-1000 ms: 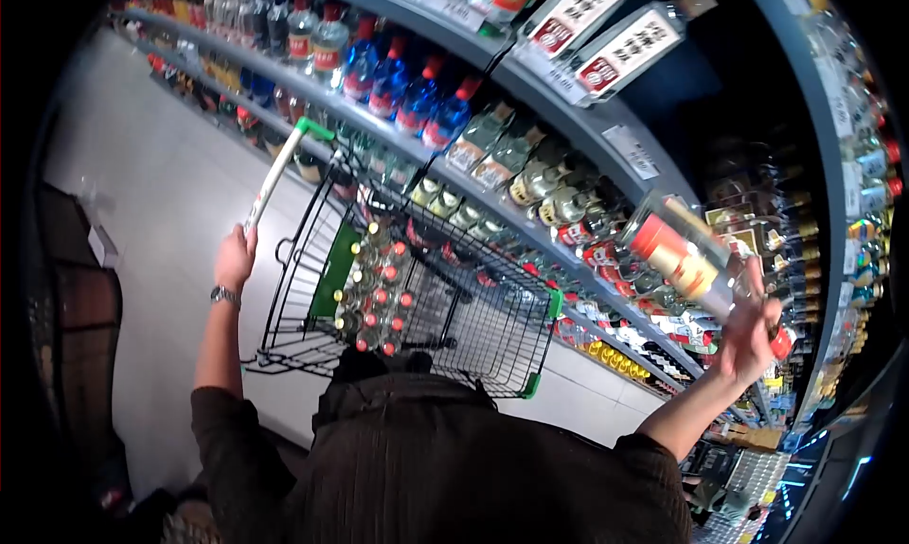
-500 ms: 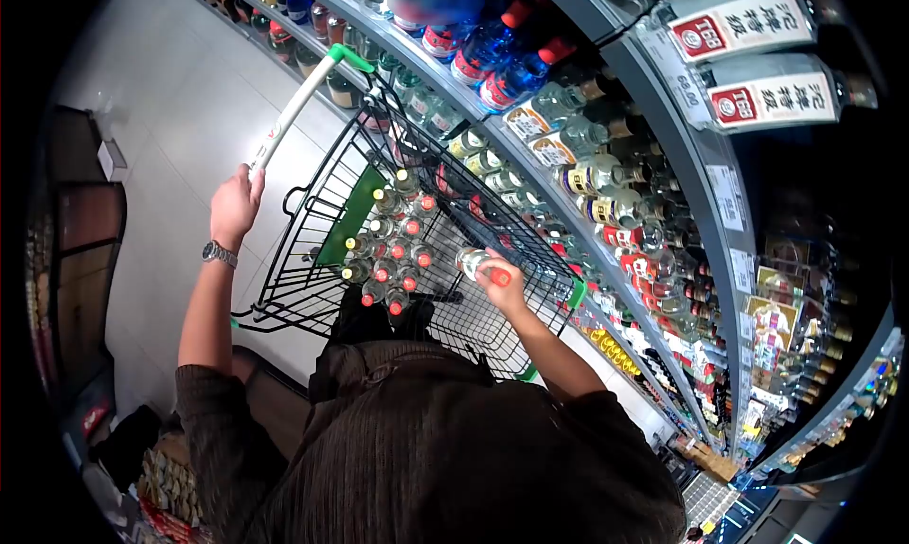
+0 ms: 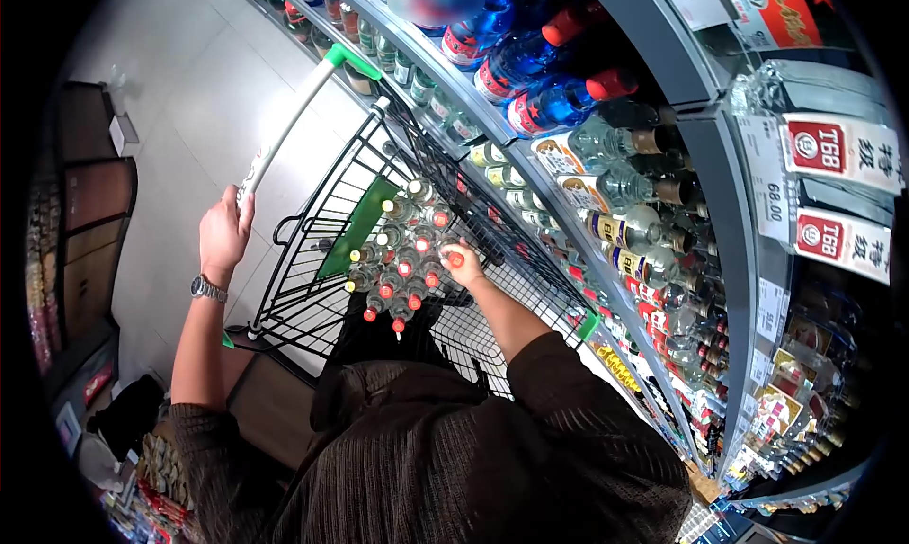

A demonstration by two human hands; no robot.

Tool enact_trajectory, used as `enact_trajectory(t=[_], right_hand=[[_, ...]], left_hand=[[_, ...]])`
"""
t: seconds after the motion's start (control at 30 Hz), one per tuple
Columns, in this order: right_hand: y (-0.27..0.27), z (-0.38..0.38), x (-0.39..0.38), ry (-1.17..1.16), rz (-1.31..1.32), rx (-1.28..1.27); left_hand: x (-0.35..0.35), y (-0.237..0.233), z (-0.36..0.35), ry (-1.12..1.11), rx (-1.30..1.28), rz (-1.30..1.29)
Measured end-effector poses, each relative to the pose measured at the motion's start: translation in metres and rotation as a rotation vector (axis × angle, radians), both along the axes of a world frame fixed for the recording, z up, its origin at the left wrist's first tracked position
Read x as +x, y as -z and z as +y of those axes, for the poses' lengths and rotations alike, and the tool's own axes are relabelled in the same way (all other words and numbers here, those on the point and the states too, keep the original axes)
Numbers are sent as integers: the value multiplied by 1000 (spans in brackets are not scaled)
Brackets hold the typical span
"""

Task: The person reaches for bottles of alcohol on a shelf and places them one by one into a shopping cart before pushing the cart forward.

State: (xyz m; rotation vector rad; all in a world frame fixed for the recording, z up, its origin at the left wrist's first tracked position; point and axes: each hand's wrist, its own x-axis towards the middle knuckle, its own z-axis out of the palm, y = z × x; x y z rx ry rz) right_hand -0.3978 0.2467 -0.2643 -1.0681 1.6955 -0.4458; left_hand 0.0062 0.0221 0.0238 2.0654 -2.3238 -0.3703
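Observation:
A shopping cart (image 3: 275, 298) with black wire sides and green corners stands in front of me. My left hand (image 3: 224, 230), with a watch at the wrist, is closed round the lower end of its pale handle (image 3: 295, 118). Inside the cart, several clear glass bottles (image 3: 386, 271) with red or yellow caps stand packed together beside a green panel (image 3: 362, 227). My right hand (image 3: 465, 267) grips one more clear bottle by its upper part, its red cap (image 3: 455, 259) facing up. That bottle is at the edge of the group; its base is hidden.
Curved shelves (image 3: 696, 118) of bottles run close along the right, including blue bottles (image 3: 549, 107) with red caps and white-labelled boxes or bottles (image 3: 838, 151). Pale floor tiles (image 3: 180, 137) lie to the left, with a brown display unit (image 3: 99, 203) beyond.
My right hand has carried its bottle leftward from the open part of the cart to the grouped bottles. My left hand stays on the handle. The view has shifted slightly.

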Motion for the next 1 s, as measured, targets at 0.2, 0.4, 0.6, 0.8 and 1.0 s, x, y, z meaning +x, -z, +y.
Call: enact_trajectory(t=[0.2, 0.4, 0.6, 0.8, 1.0], right_hand=[[10, -8, -1, -8, 55, 114], [16, -1, 0, -39, 90, 11], [-9, -10, -3, 58, -120, 116], [-40, 34, -3, 270, 107, -14], [-58, 177, -24, 84, 111, 256]], left_hand=[[1, 1, -2, 8, 20, 12], [-1, -2, -1, 16, 8, 4], [3, 2, -1, 23, 0, 1], [3, -1, 0, 13, 10, 0], [9, 8, 2, 66, -75, 37]])
